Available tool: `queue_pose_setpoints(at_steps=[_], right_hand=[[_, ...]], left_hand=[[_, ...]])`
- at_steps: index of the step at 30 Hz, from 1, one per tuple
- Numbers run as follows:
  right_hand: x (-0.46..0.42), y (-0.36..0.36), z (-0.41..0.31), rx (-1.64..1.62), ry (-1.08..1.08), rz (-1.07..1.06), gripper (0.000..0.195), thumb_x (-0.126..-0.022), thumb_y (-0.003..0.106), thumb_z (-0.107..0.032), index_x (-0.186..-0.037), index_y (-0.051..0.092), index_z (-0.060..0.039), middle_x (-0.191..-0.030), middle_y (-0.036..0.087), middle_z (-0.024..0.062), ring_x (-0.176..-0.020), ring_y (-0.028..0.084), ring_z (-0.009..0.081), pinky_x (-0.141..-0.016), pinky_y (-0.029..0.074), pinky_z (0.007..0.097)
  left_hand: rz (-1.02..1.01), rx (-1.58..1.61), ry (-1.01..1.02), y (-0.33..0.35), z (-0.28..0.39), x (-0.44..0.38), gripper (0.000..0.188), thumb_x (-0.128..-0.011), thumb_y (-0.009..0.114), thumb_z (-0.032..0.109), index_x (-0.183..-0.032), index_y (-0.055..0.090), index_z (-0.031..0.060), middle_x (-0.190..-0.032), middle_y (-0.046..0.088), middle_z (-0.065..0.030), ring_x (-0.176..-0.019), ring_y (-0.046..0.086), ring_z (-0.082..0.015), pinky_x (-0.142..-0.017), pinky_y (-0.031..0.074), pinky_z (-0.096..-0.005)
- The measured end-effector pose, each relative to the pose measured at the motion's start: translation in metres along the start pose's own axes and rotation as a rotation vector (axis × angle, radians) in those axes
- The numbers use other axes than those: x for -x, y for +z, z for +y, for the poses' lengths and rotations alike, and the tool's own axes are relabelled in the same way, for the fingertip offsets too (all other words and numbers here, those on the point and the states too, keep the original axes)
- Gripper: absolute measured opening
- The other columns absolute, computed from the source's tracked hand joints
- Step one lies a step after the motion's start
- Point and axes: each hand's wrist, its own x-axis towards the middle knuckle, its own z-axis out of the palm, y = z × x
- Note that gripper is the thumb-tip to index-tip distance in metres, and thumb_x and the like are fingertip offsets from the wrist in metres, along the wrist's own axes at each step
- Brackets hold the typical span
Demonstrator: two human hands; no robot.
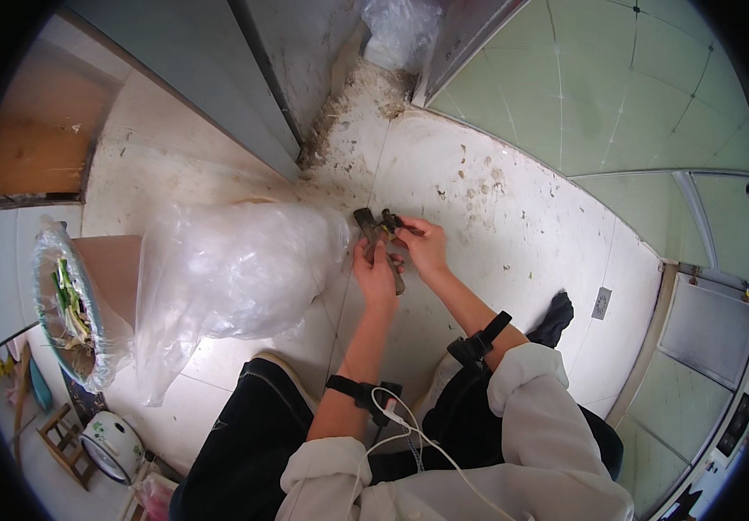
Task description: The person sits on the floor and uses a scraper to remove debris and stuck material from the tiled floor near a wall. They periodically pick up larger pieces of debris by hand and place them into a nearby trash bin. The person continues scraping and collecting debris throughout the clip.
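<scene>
My left hand (376, 270) is closed around a short hand tool (365, 220) with a flat dark head and a brownish handle. The handle's end sticks out below my fingers, and the exact kind of tool cannot be made out. Close beside it, my right hand (423, 244) pinches a small dark part (389, 219) with a bit of yellow near it. Whether this part touches the tool is hard to see, as my fingers cover the space between. Both hands are over the pale tiled floor (466, 189), in front of my knees.
A bulging clear plastic bag (237, 273) lies left of my hands. Beyond it stands a plastic-lined bin (106, 260) with green plant scraps. Dark cloth (552, 319) and a floor drain (601, 303) are to the right. Green tiled cabinet fronts (583, 98) border the floor.
</scene>
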Motion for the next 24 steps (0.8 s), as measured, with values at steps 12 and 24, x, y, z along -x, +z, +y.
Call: queue_pose_setpoints(at_steps=[12,24], right_hand=[[-0.004,-0.018,-0.051,-0.201,0.02,0.016,0.024,-0.08,0.067,0.005,-0.103,0.07,0.0052,-0.092,0.071,0.0123,-0.08,0.066,0.0148,-0.071,0.052,0.0256],[0.118,0.092,-0.235,0.028,-0.502,-0.534,0.028,-0.08,0.063,0.014,-0.106,0.068,0.0052,-0.1,0.063,0.0087,-0.091,0.064,0.0154,-0.082,0.052,0.0266]], left_hand=[[-0.135,0.195,0.017,0.022,0.007,0.005,0.035,-0.097,0.05,0.011,-0.131,0.042,0.005,-0.118,0.062,-0.007,-0.069,0.056,-0.0142,-0.054,0.047,-0.0292],[-0.034,-0.044,0.296,0.019,-0.064,-0.017,0.022,-0.097,0.052,0.014,-0.117,0.044,0.008,-0.11,0.058,-0.0059,-0.062,0.06,-0.0137,-0.048,0.048,-0.025]])
